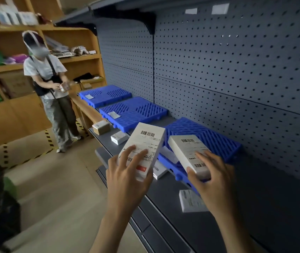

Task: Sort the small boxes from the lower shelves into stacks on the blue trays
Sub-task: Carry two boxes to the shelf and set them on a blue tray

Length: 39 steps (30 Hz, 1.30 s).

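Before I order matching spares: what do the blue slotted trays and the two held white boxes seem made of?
Blue slotted trays: likely moulded plastic, uniform colour, slight sheen, ribbed grid. White rectangular boxes: probably matt cardboard, sharp folded edges, printed barcode labels.

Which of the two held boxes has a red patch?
The left box, held by the left hand: red patch at its near end. The right box, in the right hand, shows only black print.

The grey shelf (255, 189) carried three blue trays along its back edge: a far tray (107, 94), a middle tray (136, 110) and a near tray (209, 136). By the front edge at the far end sat a brown carton (101, 127) and a small white box (119, 138). A labelled box (191, 200) lay flat nearer.
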Tool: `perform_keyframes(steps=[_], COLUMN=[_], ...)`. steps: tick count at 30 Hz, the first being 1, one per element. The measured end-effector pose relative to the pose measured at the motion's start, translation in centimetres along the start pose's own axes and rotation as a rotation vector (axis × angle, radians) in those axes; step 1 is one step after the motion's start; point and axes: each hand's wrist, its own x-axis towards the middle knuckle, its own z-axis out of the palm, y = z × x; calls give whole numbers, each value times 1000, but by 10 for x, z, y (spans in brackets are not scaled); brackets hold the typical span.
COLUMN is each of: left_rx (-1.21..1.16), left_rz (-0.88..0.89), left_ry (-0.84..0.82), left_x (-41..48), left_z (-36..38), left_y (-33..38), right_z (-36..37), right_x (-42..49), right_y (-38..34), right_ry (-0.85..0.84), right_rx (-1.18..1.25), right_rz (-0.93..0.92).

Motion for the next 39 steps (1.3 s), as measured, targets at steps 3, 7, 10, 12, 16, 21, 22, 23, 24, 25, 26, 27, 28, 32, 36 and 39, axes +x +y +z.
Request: perform_keyframes(steps=[3, 7, 10, 12, 16, 21, 22, 23, 24, 25, 26, 27, 28, 32, 36, 39], left_rx=[6, 2, -14, -39, -131, -244, -257, -271, -283, -292, -298, -303, -308, -331, -312, -315], left_rz=[2, 31, 49, 64, 140, 233, 249, 263, 276, 286, 293, 298, 303, 331, 341, 357], left_ry=[6, -3, -13, -14, -52, -86, -96, -102, -110, -122, -135, -145, -147, -125, -133, -130], left_x=[35, 76, 110, 132, 176, 223, 230, 236, 243, 249, 254, 260, 265, 287, 304, 317], left_z=[12, 25, 38, 48, 68, 85, 87, 90, 92, 95, 98, 102, 106, 122, 135, 146], left_y=[-16, -41, -63, -79, -112, -143, -149, -154, -159, -163, -165, -167, -169, -173, -170, -172], right_z=[20, 49, 73, 89, 119, 149, 154, 158, 162, 165, 168, 171, 174, 187, 194, 200], right_x=[26, 53, 70, 80, 97, 111, 113, 115, 118, 122, 126, 132, 137, 158, 172, 181], right_y=[3, 1, -4, -9, -24, -40, -42, -44, -48, -52, -57, -62, -67, -73, -70, -69], right_ry=[-5, -14, -8, 9, 61, 57, 60, 67, 72, 73, 69, 66, 61, -7, -40, -31], right_rx=[-49, -106, -129, -164, -256, -461, -501, -533, -561, -581, -598, -603, -599, -630, -658, -688], right_rz=[20, 59, 97, 134, 213, 308, 341, 374, 410, 451, 492, 532, 575, 717, 801, 834])
